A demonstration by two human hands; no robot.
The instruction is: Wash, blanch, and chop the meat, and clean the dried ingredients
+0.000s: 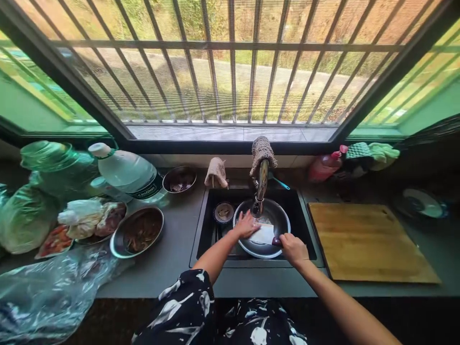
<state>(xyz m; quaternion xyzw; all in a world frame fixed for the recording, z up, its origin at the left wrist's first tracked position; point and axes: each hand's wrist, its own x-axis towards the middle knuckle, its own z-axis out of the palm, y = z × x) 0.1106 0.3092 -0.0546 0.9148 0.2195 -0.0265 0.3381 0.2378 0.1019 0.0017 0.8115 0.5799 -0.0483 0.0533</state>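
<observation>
In the middle of the head view, my right hand (294,249) is closed round the dark handle of a cleaver (264,235). Its wide pale blade lies over a metal basin (285,225) in the dark sink. My left hand (247,225) rests on the near-left part of the blade with its fingers stretched out. Just above the hands hangs the tap (263,179), a cloth wrapped round its top. A small bowl (223,212) with something pale in it sits in the sink, left of the basin.
Right of the sink lies a wooden cutting board (370,242). Left stand a metal bowl of brown food (142,232), a smaller bowl (179,180), a large leaning bottle (127,170), bagged food (86,218) and a cabbage (27,220). A pink bottle (325,165) is at back right. A barred window is behind.
</observation>
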